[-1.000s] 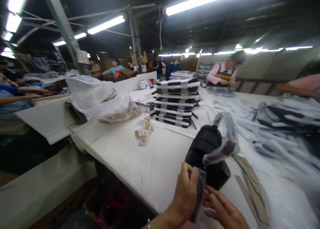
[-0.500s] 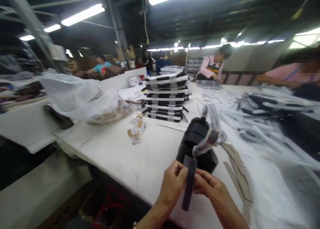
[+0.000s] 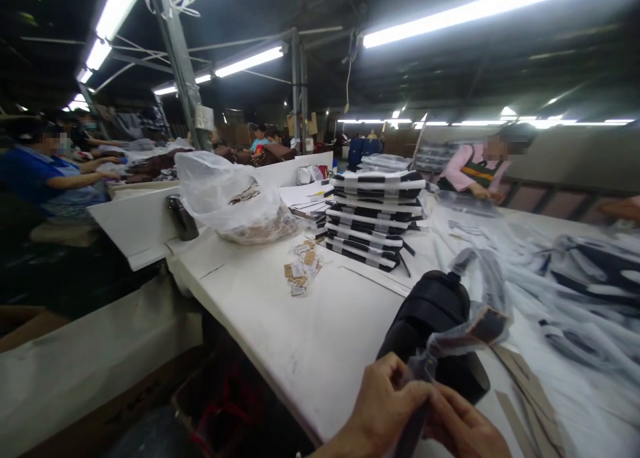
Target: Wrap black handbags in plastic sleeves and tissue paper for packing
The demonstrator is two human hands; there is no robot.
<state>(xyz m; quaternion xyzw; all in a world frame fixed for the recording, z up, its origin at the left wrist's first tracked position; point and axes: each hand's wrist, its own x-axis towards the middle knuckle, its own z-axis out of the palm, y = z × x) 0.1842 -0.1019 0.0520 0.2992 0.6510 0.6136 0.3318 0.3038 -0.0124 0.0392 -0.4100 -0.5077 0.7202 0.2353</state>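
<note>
My left hand (image 3: 386,405) and my right hand (image 3: 467,428) meet at the bottom edge, fingers pinched together on a narrow dark strip in clear plastic (image 3: 415,426) that hangs down between them. Just beyond them a black bag (image 3: 430,321) rests on the white table (image 3: 280,325). A clear plastic sleeve with a brown strap (image 3: 473,328) lies across the bag's near side, close to my fingertips.
A stack of black-and-white striped folded items (image 3: 373,218) stands mid-table, small paper tags (image 3: 301,275) in front of it. A big clear plastic bag (image 3: 235,201) lies at the left. Plastic-wrapped goods (image 3: 570,278) cover the right. People work at the left (image 3: 45,171) and the back right (image 3: 477,168).
My view swung left and up. My hands dropped to the bottom edge and closed tighter around the dark strip, which now shows less.
</note>
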